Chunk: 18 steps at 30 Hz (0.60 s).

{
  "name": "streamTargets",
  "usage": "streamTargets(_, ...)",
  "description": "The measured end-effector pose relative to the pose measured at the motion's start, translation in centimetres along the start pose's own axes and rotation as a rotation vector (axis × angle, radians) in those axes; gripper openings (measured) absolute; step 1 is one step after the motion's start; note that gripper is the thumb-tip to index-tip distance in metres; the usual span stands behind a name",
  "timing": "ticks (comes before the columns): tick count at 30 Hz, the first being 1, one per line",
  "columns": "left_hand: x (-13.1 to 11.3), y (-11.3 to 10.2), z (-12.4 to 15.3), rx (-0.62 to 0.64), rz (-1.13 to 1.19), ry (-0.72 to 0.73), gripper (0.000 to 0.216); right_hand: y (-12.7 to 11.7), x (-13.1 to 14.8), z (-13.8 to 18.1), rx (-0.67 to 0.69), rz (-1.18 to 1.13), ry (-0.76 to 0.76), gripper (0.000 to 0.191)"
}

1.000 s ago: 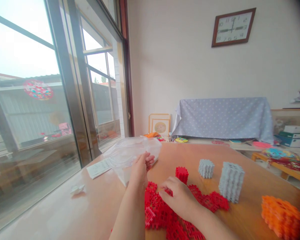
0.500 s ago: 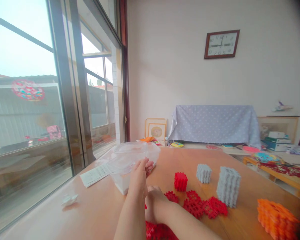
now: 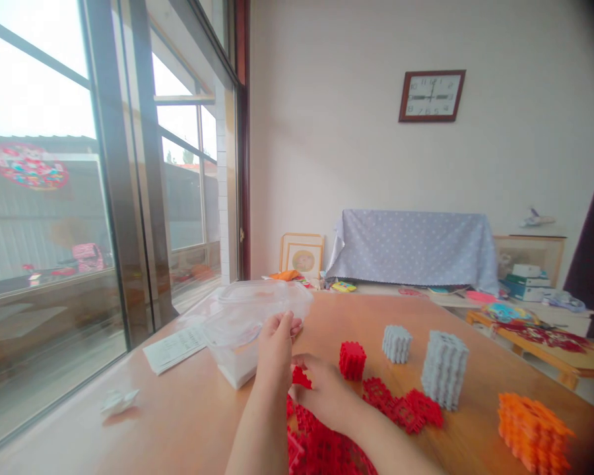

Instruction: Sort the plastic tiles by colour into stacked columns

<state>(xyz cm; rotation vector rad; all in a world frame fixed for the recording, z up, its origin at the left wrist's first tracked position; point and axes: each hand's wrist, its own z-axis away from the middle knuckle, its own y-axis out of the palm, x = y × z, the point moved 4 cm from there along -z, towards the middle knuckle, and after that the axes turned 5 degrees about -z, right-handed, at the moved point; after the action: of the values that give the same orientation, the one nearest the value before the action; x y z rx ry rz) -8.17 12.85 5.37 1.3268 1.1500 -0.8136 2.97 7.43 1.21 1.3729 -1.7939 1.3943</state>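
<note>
My left hand is raised over the wooden table, its fingers curled against the side of a clear plastic container. Just to its right, my right hand pinches a flat red interlocking piece. Loose red pieces lie spread under and right of my hands. A small red cube built from such pieces stands just beyond my right hand.
A short grey stack, a taller grey stack and an orange stack stand to the right. A paper slip and a crumpled scrap lie left, beside the large window.
My right hand drew back from the red pile towards my left hand and now holds a red piece up. The view tilted and shifted right; my left hand stayed at the container.
</note>
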Motion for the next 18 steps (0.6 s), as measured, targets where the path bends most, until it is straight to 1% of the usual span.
streamTargets(4, 0.4, 0.5, 0.3, 0.042, -0.054, -0.009, 0.036, -2.4, -1.6, 0.9, -0.087, -0.297, 0.146, 0.043)
streamTargets(7, 1.1, 1.3, 0.9, 0.111, -0.121, -0.033, 0.037, -4.6, -3.1, 1.4, -0.243, -0.374, 0.180, 0.047)
streamTargets(9, 1.9, 2.0, 1.4, 0.185, -0.172, -0.071, 0.040, -6.1, -4.2, 1.5, -0.357, -0.308, 0.151, 0.049)
streamTargets(11, 3.1, 3.0, 2.0, 0.274, -0.199, -0.129, 0.042, -7.3, -5.1, 1.5, -0.453, -0.158, 0.102, 0.049)
streamTargets(13, 4.5, 3.9, 2.6, 0.362, -0.186, -0.192, 0.041, -8.1, -5.6, 1.5, -0.520, 0.014, 0.052, 0.047)
streamTargets(16, 6.2, 5.0, 3.2, 0.456, -0.124, -0.250, 0.034, -8.2, -5.3, 1.7, -0.555, 0.191, -0.022, 0.039)
streamTargets(18, 6.9, 5.4, 3.3, 0.460, -0.080, -0.263, 0.032, -7.8, -4.7, 1.9, -0.536, 0.238, -0.066, 0.034)
